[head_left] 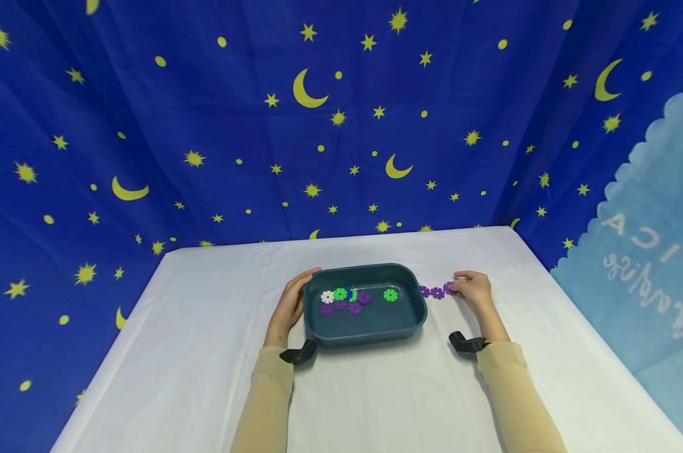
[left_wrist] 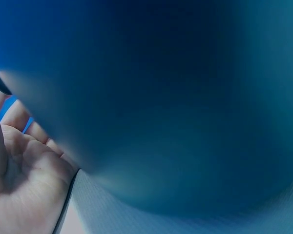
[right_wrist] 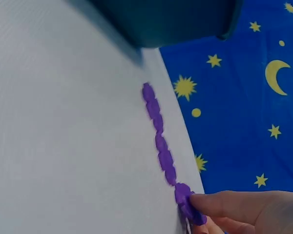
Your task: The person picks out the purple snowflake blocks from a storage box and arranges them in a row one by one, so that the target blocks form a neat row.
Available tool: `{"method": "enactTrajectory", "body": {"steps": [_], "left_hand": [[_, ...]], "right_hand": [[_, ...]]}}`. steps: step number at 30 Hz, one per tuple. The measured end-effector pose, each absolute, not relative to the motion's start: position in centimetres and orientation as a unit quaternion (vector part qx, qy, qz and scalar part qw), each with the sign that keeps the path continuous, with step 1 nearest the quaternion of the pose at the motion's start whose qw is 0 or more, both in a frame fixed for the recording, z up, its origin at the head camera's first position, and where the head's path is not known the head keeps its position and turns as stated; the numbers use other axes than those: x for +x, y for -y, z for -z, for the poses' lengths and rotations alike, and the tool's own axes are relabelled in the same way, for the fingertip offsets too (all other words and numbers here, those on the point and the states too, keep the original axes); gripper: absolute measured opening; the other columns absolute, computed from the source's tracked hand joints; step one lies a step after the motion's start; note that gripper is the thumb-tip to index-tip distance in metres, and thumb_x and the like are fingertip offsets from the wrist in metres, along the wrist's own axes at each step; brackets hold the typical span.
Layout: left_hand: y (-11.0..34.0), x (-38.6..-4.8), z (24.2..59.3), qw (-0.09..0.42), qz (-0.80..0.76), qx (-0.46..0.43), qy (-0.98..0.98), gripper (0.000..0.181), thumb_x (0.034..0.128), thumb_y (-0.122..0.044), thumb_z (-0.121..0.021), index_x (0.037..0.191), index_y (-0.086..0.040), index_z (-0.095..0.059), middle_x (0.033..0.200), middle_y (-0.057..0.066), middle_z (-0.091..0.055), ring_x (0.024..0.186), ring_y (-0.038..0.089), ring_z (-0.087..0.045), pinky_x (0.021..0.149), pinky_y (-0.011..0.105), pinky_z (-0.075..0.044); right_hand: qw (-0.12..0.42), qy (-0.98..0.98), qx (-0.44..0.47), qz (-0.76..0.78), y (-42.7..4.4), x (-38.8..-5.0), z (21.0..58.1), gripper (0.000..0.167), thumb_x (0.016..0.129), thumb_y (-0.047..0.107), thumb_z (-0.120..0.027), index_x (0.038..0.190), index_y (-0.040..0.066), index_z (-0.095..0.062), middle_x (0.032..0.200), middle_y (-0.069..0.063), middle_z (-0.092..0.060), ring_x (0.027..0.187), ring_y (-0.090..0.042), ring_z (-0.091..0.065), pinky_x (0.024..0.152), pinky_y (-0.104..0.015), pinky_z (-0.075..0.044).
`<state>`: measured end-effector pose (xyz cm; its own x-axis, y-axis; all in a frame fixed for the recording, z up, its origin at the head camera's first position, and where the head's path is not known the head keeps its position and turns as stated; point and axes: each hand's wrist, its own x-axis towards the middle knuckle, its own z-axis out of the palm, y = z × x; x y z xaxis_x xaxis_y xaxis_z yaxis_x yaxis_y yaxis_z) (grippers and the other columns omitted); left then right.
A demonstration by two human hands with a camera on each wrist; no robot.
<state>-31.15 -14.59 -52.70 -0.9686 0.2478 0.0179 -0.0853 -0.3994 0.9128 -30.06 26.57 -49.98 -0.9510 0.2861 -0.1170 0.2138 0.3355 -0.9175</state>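
Observation:
A deep dark teal bin stands on the white table, holding several flower-shaped notched discs: a white disc, green ones such as a green disc, and several purple discs. Along the bin's left wall lies my left hand, its fingertips at the far left corner and its palm seen in the left wrist view. Right of the bin, my right hand pinches the end of a row of purple notched discs between thumb and fingers. In the right wrist view the purple row stretches from the fingertips toward the bin.
A white cloth covers the table. Behind it hangs a blue curtain with yellow moons and stars, and a light blue banner hangs at the right. Black wrist cameras sit on both wrists.

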Motion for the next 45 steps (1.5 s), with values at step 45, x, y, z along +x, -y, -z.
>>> {"method": "enactTrajectory", "body": {"steps": [45], "left_hand": [[14.7,-31.2,53.0,0.083,-0.827,0.069,-0.552,0.035,0.1002,-0.02,-0.047,0.13,-0.005,-0.057,0.109,-0.006,-0.069,0.056,-0.003,-0.061,0.065,0.01,-0.053]], "right_hand": [[-0.017,0.751,0.005,-0.661,-13.1,-30.4,45.1,0.033,0.087,0.0,-0.064,0.114,-0.017,-0.058,0.077,0.006,-0.068,0.069,0.002,-0.063,0.08,-0.028,-0.059]]}}
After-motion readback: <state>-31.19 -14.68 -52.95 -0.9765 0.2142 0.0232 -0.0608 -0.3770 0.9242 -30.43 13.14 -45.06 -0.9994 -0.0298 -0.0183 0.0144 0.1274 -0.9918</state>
